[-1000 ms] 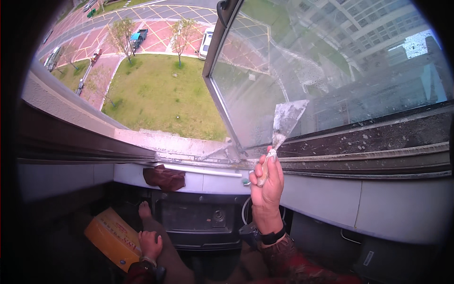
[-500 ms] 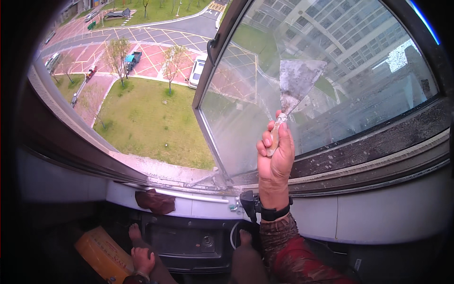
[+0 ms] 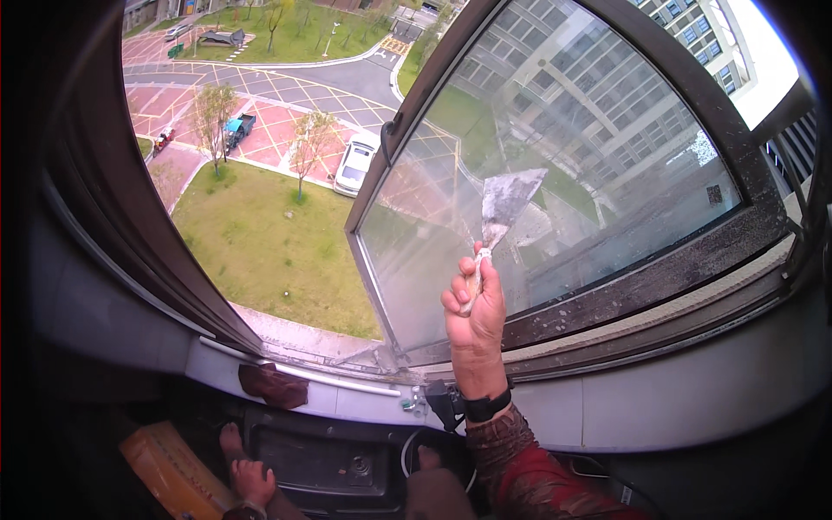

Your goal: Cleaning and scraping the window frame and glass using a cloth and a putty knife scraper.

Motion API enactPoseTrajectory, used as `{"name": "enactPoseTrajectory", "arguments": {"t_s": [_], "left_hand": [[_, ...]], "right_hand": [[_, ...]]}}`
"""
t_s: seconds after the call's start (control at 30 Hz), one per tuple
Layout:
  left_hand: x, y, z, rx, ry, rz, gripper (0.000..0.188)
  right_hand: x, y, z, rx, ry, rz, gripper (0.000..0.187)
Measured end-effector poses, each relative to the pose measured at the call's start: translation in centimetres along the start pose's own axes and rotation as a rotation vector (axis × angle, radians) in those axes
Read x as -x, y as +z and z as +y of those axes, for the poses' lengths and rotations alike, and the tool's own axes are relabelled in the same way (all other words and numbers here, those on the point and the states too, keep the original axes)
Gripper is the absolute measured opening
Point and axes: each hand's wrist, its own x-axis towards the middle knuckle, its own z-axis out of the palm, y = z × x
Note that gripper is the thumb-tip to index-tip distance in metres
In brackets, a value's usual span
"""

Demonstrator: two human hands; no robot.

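Observation:
My right hand (image 3: pixel 477 303) is closed around the handle of a putty knife (image 3: pixel 510 201), its wide, stained blade pointing up. The blade stands in front of the tilted-out window pane (image 3: pixel 416 269); whether it touches the glass I cannot tell. A black strap with a device circles my right wrist. Low on the left, my left hand (image 3: pixel 251 481) lies over my bent knee, fingers loosely apart and nothing in them. Beside it sits an orange-brown cardboard box (image 3: pixel 169 464).
A brown cloth (image 3: pixel 273 386) and a thin white pipe (image 3: pixel 329 378) lie on the white sill (image 3: pixel 555 407). Below is a black basin or tray (image 3: pixel 303 451) between my bare feet. Left of the open sash, the window gap drops to a lawn (image 3: pixel 269 243) and parked vehicles far below.
The view has shifted, showing more of the window's right side. My right hand with the putty knife appears lower and a little further left. My left hand stays on the knee.

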Motion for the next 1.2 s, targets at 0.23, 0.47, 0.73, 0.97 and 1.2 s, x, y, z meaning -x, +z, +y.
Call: {"name": "enactPoseTrajectory", "arguments": {"t_s": [0.23, 0.47, 0.73, 0.97, 1.2], "left_hand": [[-1.1, -2.5, 2.2, -0.038, -0.041, -0.116, 0.027], [0.6, -3.1, 1.1, -0.021, -0.046, -0.08, 0.026], [-1.3, -1.7, 1.0, 0.05, -0.026, 0.03, 0.023], [-0.5, -4.0, 1.6, -0.032, -0.049, 0.005, 0.023], [-0.6, -5.3, 2.5, -0.064, -0.115, -0.097, 0.027]], "right_hand": [[-5.2, 3.5, -1.9, -0.028, -0.017, -0.099, 0.027], [0.2, 3.1, -4.1, -0.056, -0.088, -0.21, 0.026], [-4.4, 11.0, -12.3, -0.144, 0.002, -0.34, 0.022], [-0.3, 4.1, -9.2, -0.081, 0.049, -0.204, 0.025], [-7.8, 14.2, -11.5, -0.082, 0.13, -0.158, 0.019]]}}
